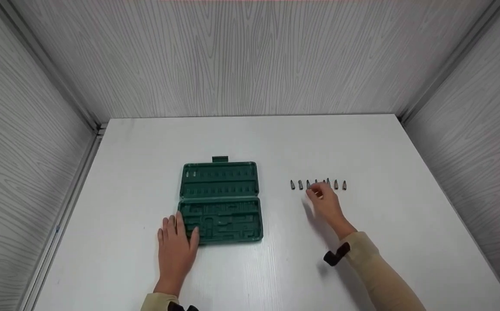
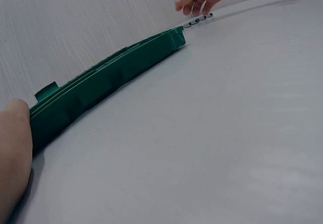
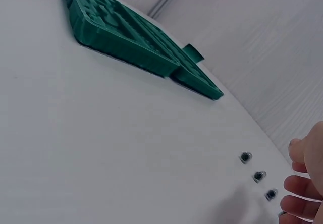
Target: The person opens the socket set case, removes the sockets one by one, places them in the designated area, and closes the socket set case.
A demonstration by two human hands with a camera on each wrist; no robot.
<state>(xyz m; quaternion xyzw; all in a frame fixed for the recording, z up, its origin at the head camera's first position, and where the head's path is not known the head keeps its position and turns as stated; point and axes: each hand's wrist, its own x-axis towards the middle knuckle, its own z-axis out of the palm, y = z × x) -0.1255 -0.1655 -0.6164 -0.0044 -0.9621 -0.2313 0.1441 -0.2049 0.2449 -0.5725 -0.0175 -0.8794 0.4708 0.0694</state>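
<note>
A green plastic case lies spread open on the white table, moulded with many small slots. Two pale bits show at the upper left of its far half. My left hand rests against the near-left corner of the case, fingers along its edge and thumb over the front rim. To the right, several small dark screwdriver bits stand in a row. Over the middle of that row hovers my right hand, fingers loosely bent, partly covering some bits. In the right wrist view nothing shows between its thumb and fingers.
The white table meets a grey wood-grain panel at its back edge. Similar panels rise at both sides. The case's latch tab sticks out at its far side. Dark wrist straps sit on both sleeves.
</note>
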